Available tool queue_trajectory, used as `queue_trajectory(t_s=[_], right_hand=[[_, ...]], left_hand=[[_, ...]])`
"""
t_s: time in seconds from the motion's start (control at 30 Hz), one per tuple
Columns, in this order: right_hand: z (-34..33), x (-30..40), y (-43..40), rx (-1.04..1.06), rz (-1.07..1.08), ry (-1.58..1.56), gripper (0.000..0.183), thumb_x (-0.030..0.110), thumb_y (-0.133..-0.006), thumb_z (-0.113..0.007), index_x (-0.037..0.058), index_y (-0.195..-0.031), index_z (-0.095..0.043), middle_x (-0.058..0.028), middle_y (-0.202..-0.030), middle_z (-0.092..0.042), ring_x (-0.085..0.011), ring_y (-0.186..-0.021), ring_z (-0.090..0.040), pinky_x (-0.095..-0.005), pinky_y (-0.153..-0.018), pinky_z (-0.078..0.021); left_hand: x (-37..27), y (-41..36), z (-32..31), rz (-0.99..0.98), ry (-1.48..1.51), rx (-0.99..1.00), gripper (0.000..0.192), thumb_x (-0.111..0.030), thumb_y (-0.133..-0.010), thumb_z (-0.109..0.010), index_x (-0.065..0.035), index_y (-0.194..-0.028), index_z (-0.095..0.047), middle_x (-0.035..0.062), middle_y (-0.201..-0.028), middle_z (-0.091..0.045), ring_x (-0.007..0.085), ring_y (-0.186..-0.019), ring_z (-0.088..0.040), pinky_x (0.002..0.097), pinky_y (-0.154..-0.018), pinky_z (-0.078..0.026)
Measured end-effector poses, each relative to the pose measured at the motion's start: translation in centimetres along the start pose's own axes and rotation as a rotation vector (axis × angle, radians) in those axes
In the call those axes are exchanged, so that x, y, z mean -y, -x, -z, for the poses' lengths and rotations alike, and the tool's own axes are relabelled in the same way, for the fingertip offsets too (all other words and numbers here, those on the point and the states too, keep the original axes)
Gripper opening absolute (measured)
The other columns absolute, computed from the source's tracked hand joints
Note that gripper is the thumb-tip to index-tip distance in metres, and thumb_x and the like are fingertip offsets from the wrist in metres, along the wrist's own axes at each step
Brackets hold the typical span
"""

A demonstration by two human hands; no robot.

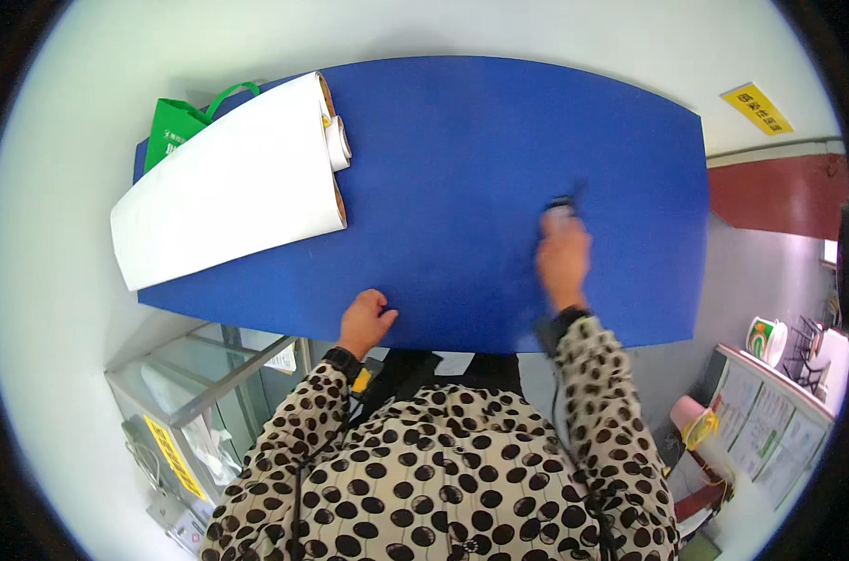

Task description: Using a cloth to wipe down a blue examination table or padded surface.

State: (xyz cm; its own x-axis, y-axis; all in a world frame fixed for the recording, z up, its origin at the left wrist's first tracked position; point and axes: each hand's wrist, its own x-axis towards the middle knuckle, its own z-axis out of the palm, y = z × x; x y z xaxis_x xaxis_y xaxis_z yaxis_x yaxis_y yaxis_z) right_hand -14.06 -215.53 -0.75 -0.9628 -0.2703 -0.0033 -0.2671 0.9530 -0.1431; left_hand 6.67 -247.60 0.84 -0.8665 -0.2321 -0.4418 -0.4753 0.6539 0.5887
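My right hand (563, 263) is over the right half of a blue-covered tabletop (452, 154), gripping a small dark-and-pale handheld tool (559, 207). Motion blur hides what kind of tool it is, and my fingers cover part of it. A thin dark part points away from me at its far end. Nearer the front edge, my left hand (365, 322) rests on the blue surface, fingers loosely curled and thumb apart, with nothing visible in it. A dark band circles each wrist.
White sheet rolls (235, 182) lie across the table's left part, beside a green bag (175, 126). A glass-topped metal cabinet (207, 379) stands below left. On the floor side at right are a pink bin (687, 411) and a ledge (775, 382) carrying a white bucket (766, 339).
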Motion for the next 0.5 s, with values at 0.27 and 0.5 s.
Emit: queue_trajectory(t_s=[0.27, 0.5], right_hand=[[-0.2, 14.5, 10.0, 0.291, 0.541, -0.505, 0.026, 0.015, -0.088, -0.055, 0.0146, -0.114, -0.063, -0.0125, -0.104, -0.061, -0.0333, -0.088, -0.061, -0.0456, -0.071, -0.0539], [-2.8, -9.6, 6.4, -0.352, -0.547, 0.147, 0.023, 0.017, -0.086, -0.058, 0.0115, -0.107, -0.066, -0.0127, -0.112, -0.063, -0.038, -0.104, -0.058, -0.0517, -0.084, -0.0475]], left_hand=[[5.6, -4.7, 9.1, 0.234, -0.439, 0.006, 0.068, -0.049, -0.066, -0.083, 0.0039, -0.1, -0.058, 0.0221, -0.103, -0.063, 0.0381, -0.095, -0.064, 0.0442, -0.082, -0.053], [5.8, -7.4, 9.0, 0.26, -0.469, 0.158, 0.093, -0.06, -0.058, -0.085, 0.0086, -0.113, -0.056, 0.0247, -0.111, -0.063, 0.0376, -0.102, -0.065, 0.0424, -0.087, -0.053]])
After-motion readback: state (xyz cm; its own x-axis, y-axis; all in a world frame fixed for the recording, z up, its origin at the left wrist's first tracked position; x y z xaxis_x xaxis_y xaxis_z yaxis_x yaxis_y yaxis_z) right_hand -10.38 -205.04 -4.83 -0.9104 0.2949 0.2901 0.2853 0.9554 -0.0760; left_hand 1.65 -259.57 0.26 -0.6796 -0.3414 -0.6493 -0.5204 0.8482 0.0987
